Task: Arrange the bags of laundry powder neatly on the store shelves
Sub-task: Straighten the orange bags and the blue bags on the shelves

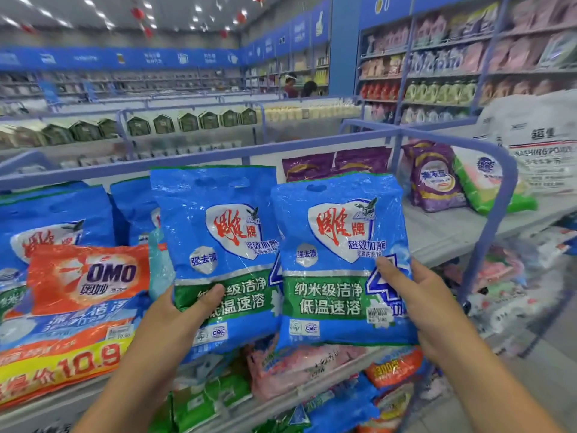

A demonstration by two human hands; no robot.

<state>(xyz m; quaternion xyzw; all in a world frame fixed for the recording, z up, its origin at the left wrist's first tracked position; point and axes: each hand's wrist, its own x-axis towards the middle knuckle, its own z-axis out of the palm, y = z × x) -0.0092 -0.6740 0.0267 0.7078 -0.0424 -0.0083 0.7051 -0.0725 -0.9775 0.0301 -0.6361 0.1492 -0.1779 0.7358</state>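
Two blue laundry powder bags with green bands stand upright side by side over the top shelf. My left hand grips the lower left edge of the left blue bag, thumb across its front. My right hand grips the lower right edge of the right blue bag, thumb on its front. The two bags touch along their inner edges. More of the same blue bags stand behind to the left.
An orange OMO bag leans at the left front. Purple bags and a green-white bag sit at the right by the blue rail. Lower shelves hold pink, green and orange bags. A large white sack stands far right.
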